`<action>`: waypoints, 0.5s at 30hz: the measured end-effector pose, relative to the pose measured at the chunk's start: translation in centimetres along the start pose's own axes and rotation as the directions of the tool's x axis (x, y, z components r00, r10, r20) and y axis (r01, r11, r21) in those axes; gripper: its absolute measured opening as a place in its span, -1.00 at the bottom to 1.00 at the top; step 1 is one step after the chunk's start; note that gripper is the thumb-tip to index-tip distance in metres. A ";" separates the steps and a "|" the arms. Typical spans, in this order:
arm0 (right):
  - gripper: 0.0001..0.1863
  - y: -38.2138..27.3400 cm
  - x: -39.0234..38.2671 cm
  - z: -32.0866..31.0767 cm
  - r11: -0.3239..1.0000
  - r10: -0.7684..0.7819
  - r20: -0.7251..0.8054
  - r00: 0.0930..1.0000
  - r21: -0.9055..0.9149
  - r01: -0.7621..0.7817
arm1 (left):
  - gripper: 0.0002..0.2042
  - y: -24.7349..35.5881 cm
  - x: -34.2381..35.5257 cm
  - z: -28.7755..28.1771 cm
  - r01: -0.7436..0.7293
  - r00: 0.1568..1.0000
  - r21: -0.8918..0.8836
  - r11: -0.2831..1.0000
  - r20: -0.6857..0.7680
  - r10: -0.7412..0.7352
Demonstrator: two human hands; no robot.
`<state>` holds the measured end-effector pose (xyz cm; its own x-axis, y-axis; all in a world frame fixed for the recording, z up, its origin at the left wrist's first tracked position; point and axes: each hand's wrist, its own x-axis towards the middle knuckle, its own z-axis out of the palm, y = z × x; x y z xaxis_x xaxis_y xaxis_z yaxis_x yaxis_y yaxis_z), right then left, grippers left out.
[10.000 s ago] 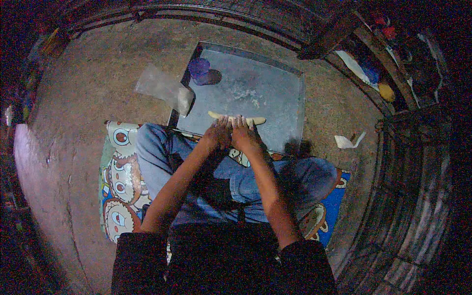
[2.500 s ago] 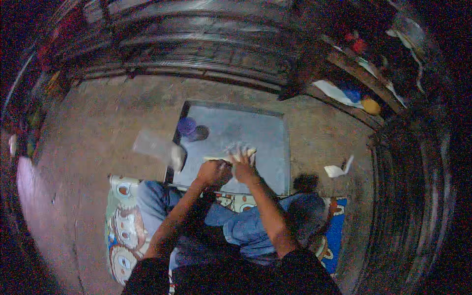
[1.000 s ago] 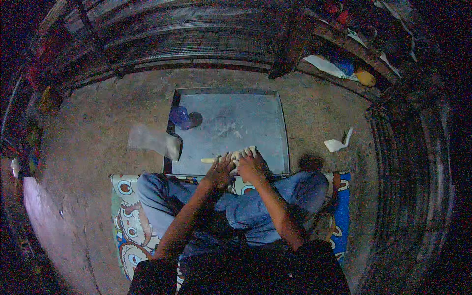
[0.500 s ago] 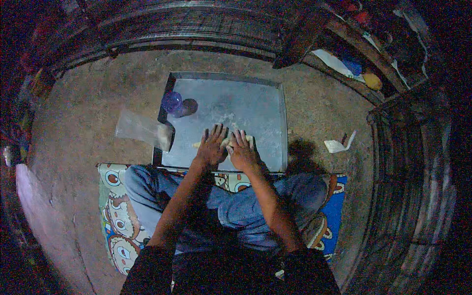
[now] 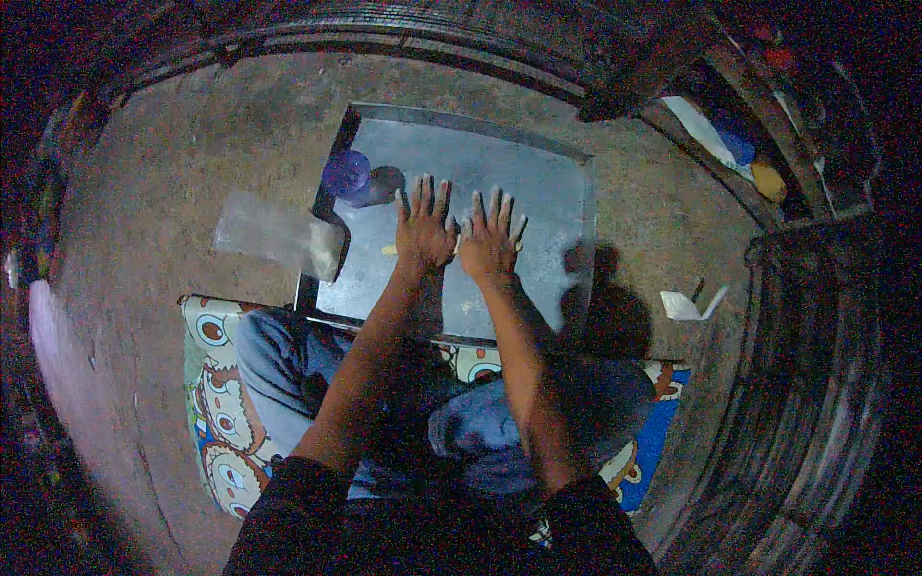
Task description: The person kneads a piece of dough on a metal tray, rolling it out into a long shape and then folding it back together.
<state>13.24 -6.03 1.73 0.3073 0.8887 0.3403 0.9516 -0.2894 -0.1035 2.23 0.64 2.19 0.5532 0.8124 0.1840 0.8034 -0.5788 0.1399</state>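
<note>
dough (image 5: 389,250) under each spread hand (image 5: 424,233)

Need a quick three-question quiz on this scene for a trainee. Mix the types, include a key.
1. True or false: the left hand and right hand are both clenched into fists.
2. Which lies to the right of the tray? (A) purple container (B) white scrap (C) plastic bag
3. Name the pale thing on the tray that shows just beside the left hand.

Key:
1. False; both are open and spread, palms down.
2. B
3. The dough.
</note>
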 end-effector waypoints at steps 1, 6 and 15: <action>-0.43 0.1 0.7 0.1 1.000 0.001 0.008 1.000 0.002 -0.001 | -0.33 -0.3 0.4 0.4 -0.005 1.000 -0.027 1.000 -0.024 0.004; -0.34 0.5 4.0 1.3 0.998 0.024 0.060 0.998 0.058 -0.028 | -0.33 -1.8 3.6 2.6 -0.033 0.995 -0.044 0.998 -0.092 0.029; -0.43 1.1 9.0 4.0 0.999 0.019 -0.001 1.000 0.030 -0.019 | -0.43 -3.1 7.8 3.8 0.034 0.991 -0.131 0.991 -0.127 -0.051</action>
<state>17.07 3.08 0.96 0.3258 0.8825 0.3393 0.9452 -0.2958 -0.1381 4.87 9.07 -0.54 0.4793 0.8253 0.2985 0.7862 -0.5549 0.2720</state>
